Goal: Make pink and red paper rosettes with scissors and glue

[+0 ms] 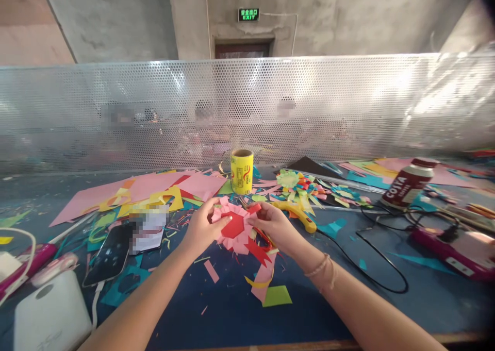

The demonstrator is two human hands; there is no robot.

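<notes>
A pink pleated paper rosette (233, 241) with a flat red centre (233, 227) is up in front of me. My left hand (205, 226) grips its left side, thumb on the front and fingers behind. At its right edge my right hand (274, 226) pinches a small red paper strip (254, 209) between thumb and fingers. A red notched paper tail (259, 252) sticks out at the lower right of the rosette. Behind my right hand are scissors with red handles (267, 241), partly hidden. A yellow glue gun (299, 213) lies just beyond that hand.
A yellow tape roll (242, 172) stands upright beyond my hands. Finished-looking paper rosettes (288, 179) lie behind the glue gun, whose black cord (371, 279) loops rightward. A brown bottle (410, 182), phone (109, 253), power bank (52, 317), paper scraps and a perforated metal screen (328, 114) surround the workspace.
</notes>
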